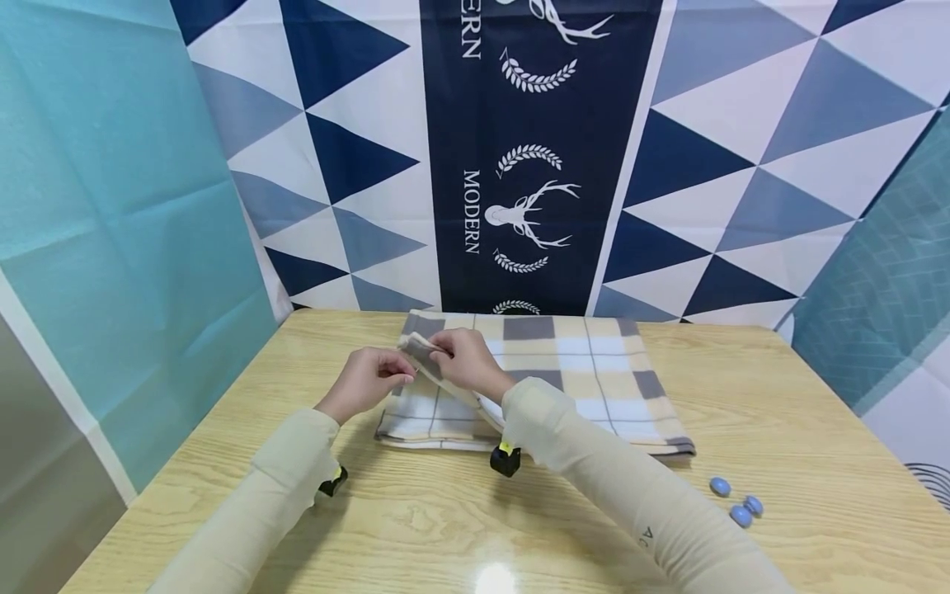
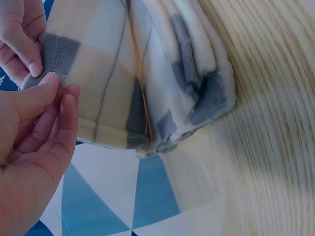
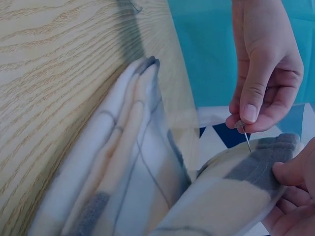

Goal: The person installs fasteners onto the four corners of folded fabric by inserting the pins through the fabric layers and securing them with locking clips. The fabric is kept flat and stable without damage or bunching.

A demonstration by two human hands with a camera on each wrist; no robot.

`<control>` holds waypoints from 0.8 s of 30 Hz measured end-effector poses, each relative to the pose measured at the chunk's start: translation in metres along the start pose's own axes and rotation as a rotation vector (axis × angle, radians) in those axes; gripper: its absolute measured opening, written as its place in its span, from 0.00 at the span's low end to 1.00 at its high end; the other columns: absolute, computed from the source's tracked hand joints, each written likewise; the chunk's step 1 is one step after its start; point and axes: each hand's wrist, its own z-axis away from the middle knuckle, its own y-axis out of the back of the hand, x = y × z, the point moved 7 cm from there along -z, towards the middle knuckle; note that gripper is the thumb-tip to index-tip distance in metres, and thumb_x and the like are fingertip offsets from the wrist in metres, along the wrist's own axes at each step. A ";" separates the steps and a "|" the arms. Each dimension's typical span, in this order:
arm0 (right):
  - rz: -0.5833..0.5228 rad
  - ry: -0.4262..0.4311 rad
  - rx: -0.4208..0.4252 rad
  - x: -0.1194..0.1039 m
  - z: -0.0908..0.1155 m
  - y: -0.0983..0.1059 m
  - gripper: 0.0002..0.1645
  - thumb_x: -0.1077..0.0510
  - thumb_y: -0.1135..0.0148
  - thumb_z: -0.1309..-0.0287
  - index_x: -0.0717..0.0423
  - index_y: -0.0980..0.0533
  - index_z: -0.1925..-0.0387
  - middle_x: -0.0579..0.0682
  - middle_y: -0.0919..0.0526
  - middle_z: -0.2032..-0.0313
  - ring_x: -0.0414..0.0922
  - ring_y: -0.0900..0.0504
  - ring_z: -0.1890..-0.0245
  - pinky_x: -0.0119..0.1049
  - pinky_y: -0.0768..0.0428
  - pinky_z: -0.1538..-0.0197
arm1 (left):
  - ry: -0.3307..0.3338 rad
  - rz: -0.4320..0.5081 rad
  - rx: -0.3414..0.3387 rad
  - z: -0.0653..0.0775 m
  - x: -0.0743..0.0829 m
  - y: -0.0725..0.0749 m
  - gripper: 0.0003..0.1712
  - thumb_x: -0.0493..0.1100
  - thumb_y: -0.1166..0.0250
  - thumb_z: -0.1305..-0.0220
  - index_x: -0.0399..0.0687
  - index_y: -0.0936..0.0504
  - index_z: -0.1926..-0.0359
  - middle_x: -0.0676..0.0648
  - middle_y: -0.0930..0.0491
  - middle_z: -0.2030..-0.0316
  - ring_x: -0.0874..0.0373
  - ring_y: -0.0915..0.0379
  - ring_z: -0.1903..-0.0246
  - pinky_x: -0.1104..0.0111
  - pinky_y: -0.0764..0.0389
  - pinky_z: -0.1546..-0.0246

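A folded plaid fleece blanket (image 1: 586,363) in white, beige and grey lies at the back of the table. My right hand (image 1: 467,359) pinches its raised grey hemmed corner (image 3: 261,167) between thumb and fingers. Beside that corner, my left hand (image 1: 371,379) pinches a thin metal pin (image 3: 247,138). The pin's clear round base (image 2: 64,80) shows between thumb and fingertip in the left wrist view. Its point slants down to the grey cloth; whether it has entered the fabric I cannot tell.
Several small blue oval pieces (image 1: 740,516) lie on the wooden table (image 1: 416,528), to the right of my right forearm. Behind the table hangs a patterned curtain (image 1: 356,165). A teal cloth (image 1: 126,206) hangs at the left.
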 end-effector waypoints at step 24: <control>0.006 0.015 0.096 0.003 0.003 -0.006 0.21 0.54 0.21 0.59 0.54 0.17 0.61 0.48 0.12 0.64 0.39 0.19 0.69 0.27 0.24 0.66 | -0.025 0.049 0.153 -0.011 -0.005 -0.001 0.05 0.36 0.33 0.41 0.41 0.13 0.65 0.41 0.13 0.64 0.51 0.16 0.61 0.63 0.15 0.59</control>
